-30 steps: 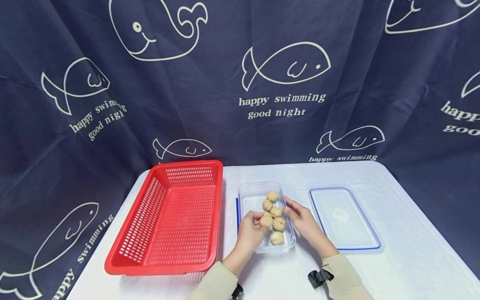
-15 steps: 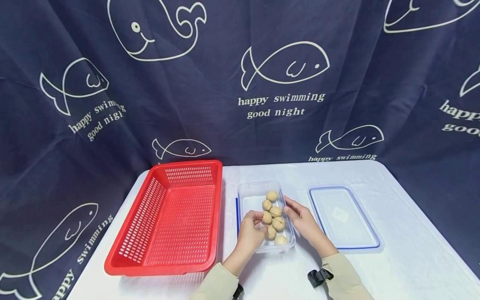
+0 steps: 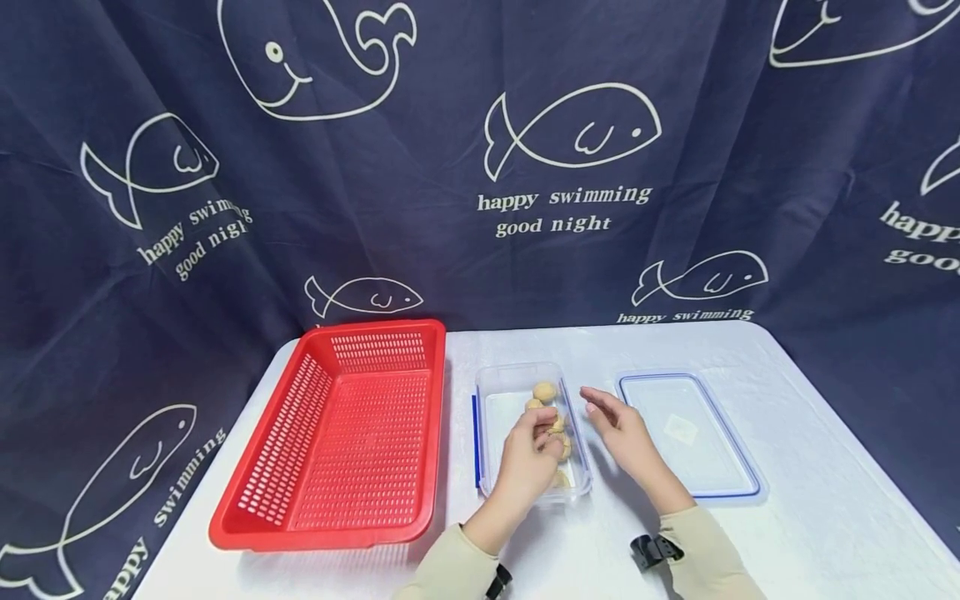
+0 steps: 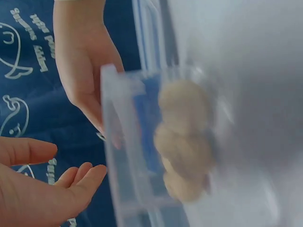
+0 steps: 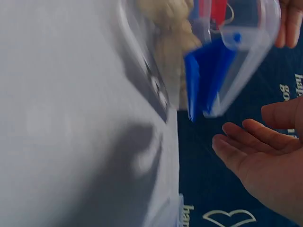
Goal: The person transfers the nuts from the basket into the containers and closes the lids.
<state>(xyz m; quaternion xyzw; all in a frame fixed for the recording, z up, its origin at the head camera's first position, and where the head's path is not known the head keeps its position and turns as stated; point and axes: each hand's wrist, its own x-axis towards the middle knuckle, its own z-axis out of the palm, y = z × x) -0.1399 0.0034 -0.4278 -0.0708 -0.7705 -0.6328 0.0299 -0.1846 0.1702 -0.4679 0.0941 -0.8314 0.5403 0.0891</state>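
Observation:
Several walnuts (image 3: 545,391) lie along the right side of a clear plastic food box (image 3: 498,412). Over them is my left hand (image 3: 528,454), hiding part of the row in the head view. The left wrist view shows its thumb and fingers apart, with nothing between them, beside the box and its walnuts (image 4: 184,109). My right hand (image 3: 622,429) hovers just right of the box wall, its fingers loosely extended and holding nothing. In the right wrist view that hand (image 5: 265,151) stands apart from the box, whose blue clip flap (image 5: 208,71) hangs on a side.
A large red perforated basket (image 3: 367,442) stands left of the box. To the right, a clear lid (image 3: 660,462) with a blue seal lies flat on the white-covered table (image 3: 817,517). A dark blue curtain (image 3: 420,192) with fish drawings hangs behind the table.
My left hand has let go of a walnut and moved right, over the row. My right hand has come off the box wall and shifted slightly right.

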